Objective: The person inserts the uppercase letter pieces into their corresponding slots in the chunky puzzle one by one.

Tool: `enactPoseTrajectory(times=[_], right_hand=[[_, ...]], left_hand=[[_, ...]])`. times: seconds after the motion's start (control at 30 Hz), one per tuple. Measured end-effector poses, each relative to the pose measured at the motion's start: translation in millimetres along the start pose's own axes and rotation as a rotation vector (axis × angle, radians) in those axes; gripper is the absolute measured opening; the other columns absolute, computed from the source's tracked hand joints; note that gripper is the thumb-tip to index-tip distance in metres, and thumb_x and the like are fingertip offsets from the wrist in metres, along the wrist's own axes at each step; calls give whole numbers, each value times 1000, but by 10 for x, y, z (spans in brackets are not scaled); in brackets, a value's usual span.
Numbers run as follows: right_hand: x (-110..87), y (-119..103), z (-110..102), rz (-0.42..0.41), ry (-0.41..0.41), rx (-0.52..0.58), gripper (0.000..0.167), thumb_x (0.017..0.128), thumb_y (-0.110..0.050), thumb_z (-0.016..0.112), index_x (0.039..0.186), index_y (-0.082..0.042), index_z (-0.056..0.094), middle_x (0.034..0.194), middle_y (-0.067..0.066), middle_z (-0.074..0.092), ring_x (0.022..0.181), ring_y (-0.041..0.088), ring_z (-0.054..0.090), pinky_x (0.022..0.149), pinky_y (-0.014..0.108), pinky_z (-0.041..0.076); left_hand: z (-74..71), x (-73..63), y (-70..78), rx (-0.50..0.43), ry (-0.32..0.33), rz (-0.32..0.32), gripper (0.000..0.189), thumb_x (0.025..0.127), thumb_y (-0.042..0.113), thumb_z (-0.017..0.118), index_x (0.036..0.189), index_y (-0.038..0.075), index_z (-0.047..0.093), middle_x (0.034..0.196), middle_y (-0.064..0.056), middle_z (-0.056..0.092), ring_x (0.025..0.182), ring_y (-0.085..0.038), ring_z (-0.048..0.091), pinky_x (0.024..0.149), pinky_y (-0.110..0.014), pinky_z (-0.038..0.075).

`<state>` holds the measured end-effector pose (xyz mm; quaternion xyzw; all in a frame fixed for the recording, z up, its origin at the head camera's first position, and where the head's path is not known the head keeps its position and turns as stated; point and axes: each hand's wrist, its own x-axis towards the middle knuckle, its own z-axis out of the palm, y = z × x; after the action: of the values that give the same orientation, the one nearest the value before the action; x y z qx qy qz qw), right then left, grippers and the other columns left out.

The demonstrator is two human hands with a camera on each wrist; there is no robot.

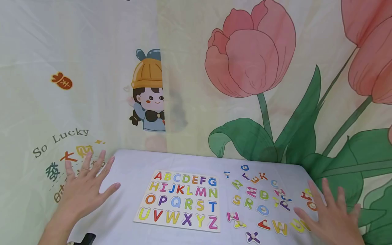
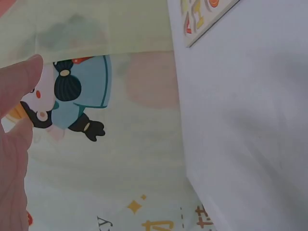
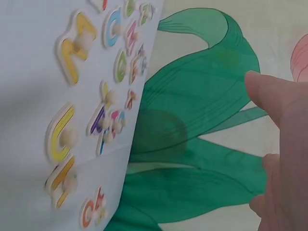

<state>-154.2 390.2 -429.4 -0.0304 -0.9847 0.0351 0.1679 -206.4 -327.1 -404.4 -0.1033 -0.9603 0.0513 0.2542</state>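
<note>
My left hand (image 1: pixel 84 190) is raised at the table's left side, fingers straight and spread, holding nothing. On the other side my right hand (image 1: pixel 335 214) is spread the same way, above the rightmost loose letters. Between them lies a white alphabet puzzle board (image 1: pixel 180 201) with coloured letters A to Z in rows. Several loose letter pieces with round knobs lie right of the board, among them a purple X (image 1: pixel 252 237), a red A (image 1: pixel 264 224) and a blue Q (image 1: pixel 262 210). In the right wrist view, a yellow U piece (image 3: pixel 61 137) lies near the table edge.
A white cloth covers the table (image 1: pixel 122 190). Behind it hangs a curtain printed with a tulip (image 1: pixel 254 58) and a cartoon child (image 1: pixel 151 109). A black strap end (image 1: pixel 88 239) shows at the left wrist. Some letter pieces overlap one another near the right hand.
</note>
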Motion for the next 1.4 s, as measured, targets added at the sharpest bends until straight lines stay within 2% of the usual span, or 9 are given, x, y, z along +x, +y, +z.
enactPoseTrajectory(times=[0.13, 0.4, 0.5, 0.63, 0.7, 0.8, 0.97, 1.13, 1.4], right_hand=[[101, -163, -20, -55, 9, 55, 110, 96, -72, 61, 172, -16, 4, 175, 27, -9, 148, 73, -4, 95, 96, -3], [302, -462, 17, -177, 111, 77, 103, 94, -65, 68, 171, -15, 20, 175, 24, 15, 157, 57, 8, 104, 93, 5], [373, -594, 30, -206, 107, 95, 102, 94, -63, 69, 171, -17, 21, 174, 25, 19, 155, 59, 15, 107, 91, 8], [494, -761, 24, -237, 82, 137, 100, 95, -58, 72, 171, -19, 20, 172, 26, 24, 149, 60, 27, 107, 90, 15], [561, -848, 23, -256, 70, 154, 99, 95, -55, 73, 171, -18, 23, 170, 27, 28, 147, 59, 31, 105, 88, 21], [666, -981, 41, -285, 51, 194, 95, 95, -50, 76, 169, -14, 28, 167, 29, 32, 146, 56, 35, 105, 86, 27], [823, -1175, 92, -326, 48, 284, 85, 95, -38, 79, 163, -6, 40, 162, 32, 40, 142, 58, 43, 104, 82, 36], [972, -1283, 228, -324, -15, 405, 76, 98, -31, 76, 161, -4, 42, 160, 31, 41, 141, 57, 45, 101, 79, 43], [1204, -1423, 571, -286, -108, 599, 64, 102, -24, 74, 157, -3, 48, 153, 27, 52, 135, 50, 54, 103, 68, 50]], left_hand=[[20, -1, 39, 0, -10, -7, 102, 96, 75, 54, 172, 29, 4, 179, 0, -9, 162, -34, -19, 116, -71, -25], [158, -66, 140, -64, 30, 26, 102, 96, 70, 59, 173, 26, 9, 180, -3, -4, 164, -34, -14, 116, -73, -23], [219, -100, 182, -108, 51, 39, 100, 97, 68, 60, 173, 24, 13, 180, -5, 3, 165, -32, -10, 117, -74, -21], [273, -146, 254, -245, 50, 40, 97, 98, 59, 65, 172, 21, 15, 179, -8, 12, 166, -31, 1, 120, -72, -17], [291, -172, 288, -342, 23, 23, 96, 99, 53, 68, 172, 21, 15, 179, -7, 15, 164, -34, 12, 124, -69, -13], [321, -209, 328, -474, -32, -17, 95, 101, 48, 70, 173, 25, 12, 178, -5, 18, 159, -41, 26, 126, -69, 3], [383, -218, 395, -613, -108, -70, 95, 101, 48, 71, 172, 31, 11, 177, -9, 22, 154, -49, 32, 115, -74, 29], [463, -232, 486, -678, -177, -62, 93, 98, 46, 75, 172, 30, 19, 173, -15, 31, 153, -48, 33, 114, -72, 33], [566, -307, 579, -780, -251, -33, 84, 96, 41, 77, 165, 14, 39, 164, -20, 45, 149, -50, 40, 115, -71, 33]])
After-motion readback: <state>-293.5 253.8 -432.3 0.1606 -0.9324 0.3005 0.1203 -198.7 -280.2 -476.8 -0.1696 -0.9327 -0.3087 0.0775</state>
